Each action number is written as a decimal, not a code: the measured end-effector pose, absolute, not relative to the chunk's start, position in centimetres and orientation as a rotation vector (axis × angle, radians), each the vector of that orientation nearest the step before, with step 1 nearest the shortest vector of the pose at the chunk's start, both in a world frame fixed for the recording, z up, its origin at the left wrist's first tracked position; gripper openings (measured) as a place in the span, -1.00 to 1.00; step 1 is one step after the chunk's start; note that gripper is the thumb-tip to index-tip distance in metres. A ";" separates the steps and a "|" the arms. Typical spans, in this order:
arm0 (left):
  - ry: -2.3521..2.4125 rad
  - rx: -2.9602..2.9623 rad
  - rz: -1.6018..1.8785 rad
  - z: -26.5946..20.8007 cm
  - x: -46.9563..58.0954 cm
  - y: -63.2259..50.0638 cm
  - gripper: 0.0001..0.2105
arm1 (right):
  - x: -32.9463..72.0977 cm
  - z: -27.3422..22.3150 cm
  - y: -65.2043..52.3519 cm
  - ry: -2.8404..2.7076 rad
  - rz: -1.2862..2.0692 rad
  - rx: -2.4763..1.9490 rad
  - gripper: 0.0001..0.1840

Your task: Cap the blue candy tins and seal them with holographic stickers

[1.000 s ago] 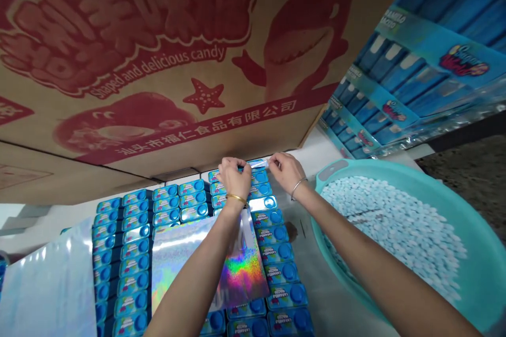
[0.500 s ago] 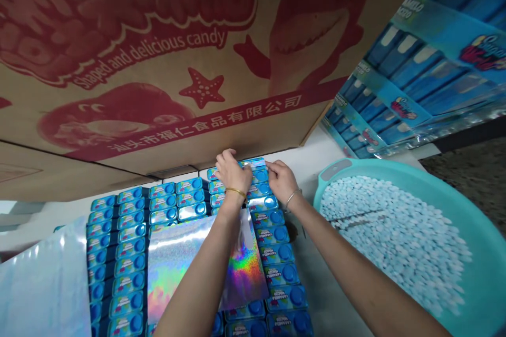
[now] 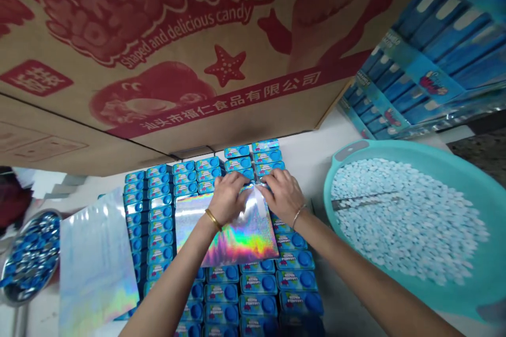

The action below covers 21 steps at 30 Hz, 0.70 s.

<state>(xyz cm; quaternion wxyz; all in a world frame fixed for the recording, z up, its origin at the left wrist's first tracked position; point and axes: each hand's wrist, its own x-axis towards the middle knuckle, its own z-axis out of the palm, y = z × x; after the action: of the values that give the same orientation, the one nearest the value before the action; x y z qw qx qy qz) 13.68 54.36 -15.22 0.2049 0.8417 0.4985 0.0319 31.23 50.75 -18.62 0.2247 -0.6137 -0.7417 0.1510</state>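
Note:
A shiny holographic sheet (image 3: 237,242) lies over rows of small blue candy boxes (image 3: 259,284) lettered "Caramelo". Both my hands are at its upper edge. My left hand (image 3: 230,196), with a gold bangle at the wrist, pinches this edge between thumb and fingers. Close beside it, my right hand (image 3: 284,195) is closed on the same edge near the corner, where a pale piece stands up between the thumbs. Whether that piece is a loose strip or part of the sheet, I cannot tell. A thin shiny strip (image 3: 272,145) lies across the farthest box on the right.
A second holographic sheet (image 3: 93,268) lies at the left, beside a metal bowl (image 3: 55,266) of blue wrapped pieces. A large carton (image 3: 177,131) stands behind the boxes. At the right are a turquoise basin (image 3: 488,253) of pale blue candies and stacked display packs (image 3: 430,79).
Both hands have moved back from the farthest right box to the holographic sheet's upper edge, leaving the thin strip on that box. The camera view has shifted, showing the metal bowl at the left.

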 end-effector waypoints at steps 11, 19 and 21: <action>1.328 2.519 0.131 -16.8 13.9 53.3 -0.80 | 31.0 -19.0 50.3 -2.018 0.462 -1.678 -0.71; 1.306 2.695 0.172 -16.4 13.8 53.1 -0.80 | 30.4 -19.2 49.9 -1.964 0.467 -1.741 -0.71; 1.310 2.740 0.196 -16.5 14.0 52.5 -0.80 | 30.2 -19.3 50.1 -1.941 0.444 -1.771 -0.71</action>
<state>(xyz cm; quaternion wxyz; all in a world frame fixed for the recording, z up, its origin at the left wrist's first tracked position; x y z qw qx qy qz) 13.96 52.46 -16.53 0.0488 0.8992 0.4300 0.0643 30.17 50.07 -19.34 0.2362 -0.6457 -0.7079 0.1618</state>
